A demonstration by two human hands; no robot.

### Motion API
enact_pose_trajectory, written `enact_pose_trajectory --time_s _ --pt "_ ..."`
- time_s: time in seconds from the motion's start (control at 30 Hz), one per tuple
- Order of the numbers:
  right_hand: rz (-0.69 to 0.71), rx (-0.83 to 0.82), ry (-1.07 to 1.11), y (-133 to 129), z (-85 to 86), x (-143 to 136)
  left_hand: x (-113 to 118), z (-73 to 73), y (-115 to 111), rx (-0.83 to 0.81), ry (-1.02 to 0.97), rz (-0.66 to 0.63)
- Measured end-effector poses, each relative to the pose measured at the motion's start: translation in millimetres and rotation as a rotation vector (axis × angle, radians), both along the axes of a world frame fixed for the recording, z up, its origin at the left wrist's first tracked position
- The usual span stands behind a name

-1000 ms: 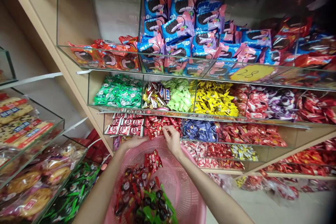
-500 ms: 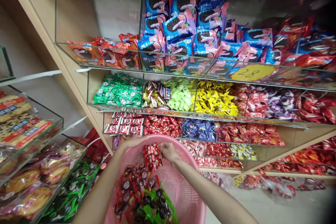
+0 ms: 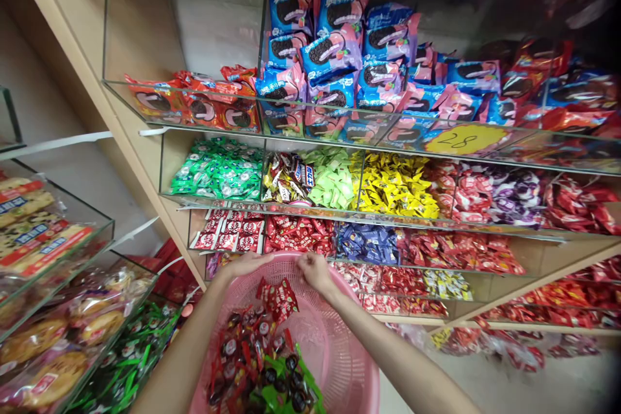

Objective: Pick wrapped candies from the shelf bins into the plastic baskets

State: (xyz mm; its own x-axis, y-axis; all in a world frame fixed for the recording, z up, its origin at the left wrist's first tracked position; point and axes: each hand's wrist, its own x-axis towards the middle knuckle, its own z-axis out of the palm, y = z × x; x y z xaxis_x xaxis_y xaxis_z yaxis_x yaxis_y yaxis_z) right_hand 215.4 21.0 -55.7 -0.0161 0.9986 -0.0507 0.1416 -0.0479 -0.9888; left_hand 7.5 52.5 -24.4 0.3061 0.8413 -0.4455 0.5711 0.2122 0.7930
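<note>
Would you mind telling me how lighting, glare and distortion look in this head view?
Head view: even daylight, no hard shadows; glass shelf fronts reflect the packets; shelves bow from wide-angle distortion; the right edge darkens; the pink basket stays sharp.

Tiered glass shelves (image 3: 160, 124), cookie packs (image 3: 334, 58) at twelve o'clock, green candies (image 3: 218, 169) and yellow candies (image 3: 395, 184) below, red sachets (image 3: 298, 234) centre.

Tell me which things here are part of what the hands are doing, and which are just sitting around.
In hand:
left hand on pink basket
right hand above it
red packets in basket
red packet bin

Just there:
cookie packs
green candies
yellow candies
price tag
</note>
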Motion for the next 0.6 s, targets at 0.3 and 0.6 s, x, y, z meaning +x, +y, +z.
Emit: enact_pose_trajectory --time_s 0.3,0.6 --pt "-0.173 0.367 -0.484 46 49.2 -13 0 2.4 0 0.053 0.042 -0.024" --pt "-0.157 0.181 -0.92 51 49.6 -46 0 -0.4 2 0.083 0.073 -0.025"
